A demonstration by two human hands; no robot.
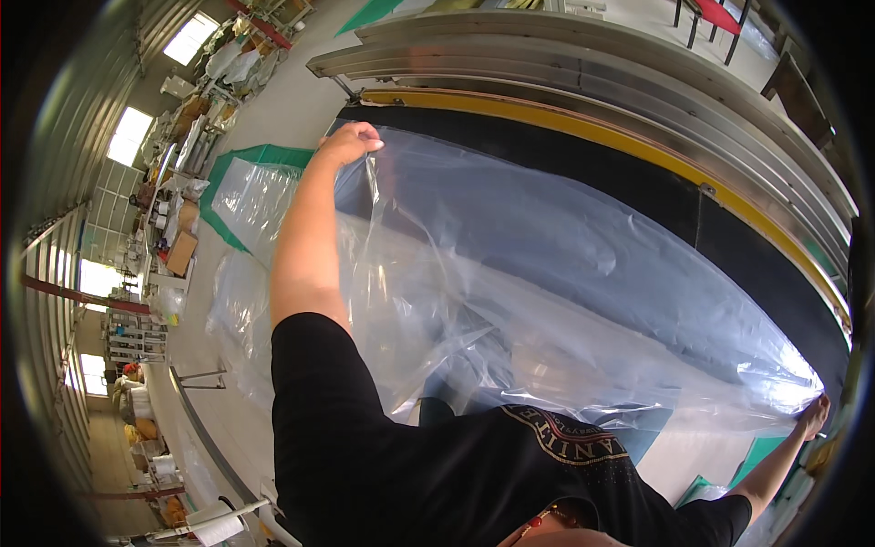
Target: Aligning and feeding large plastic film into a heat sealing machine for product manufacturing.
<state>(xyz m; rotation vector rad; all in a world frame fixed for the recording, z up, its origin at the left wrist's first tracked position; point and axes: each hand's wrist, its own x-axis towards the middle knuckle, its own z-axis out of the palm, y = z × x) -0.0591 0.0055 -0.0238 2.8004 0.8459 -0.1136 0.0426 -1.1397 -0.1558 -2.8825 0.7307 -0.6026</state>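
Observation:
A wide sheet of clear plastic film [547, 228] is stretched between my two hands over a black machine bed [592, 164]. My left hand [351, 144], at the far left end of the bed, pinches the film's corner between thumb and fingers. At the right end, my right hand [811, 417] is closed on the other corner. The film's far edge runs fairly taut across the black surface. Its near part hangs in loose, shiny folds in front of my body and down on the left side.
Behind the black bed run a yellow strip [547, 118] and a long metal bar assembly [565, 68]. More clear film edged with green sheeting [223, 173] lies on the floor at left. Cluttered shelves [187, 173] line the left wall. A red chair [715, 16] stands at far right.

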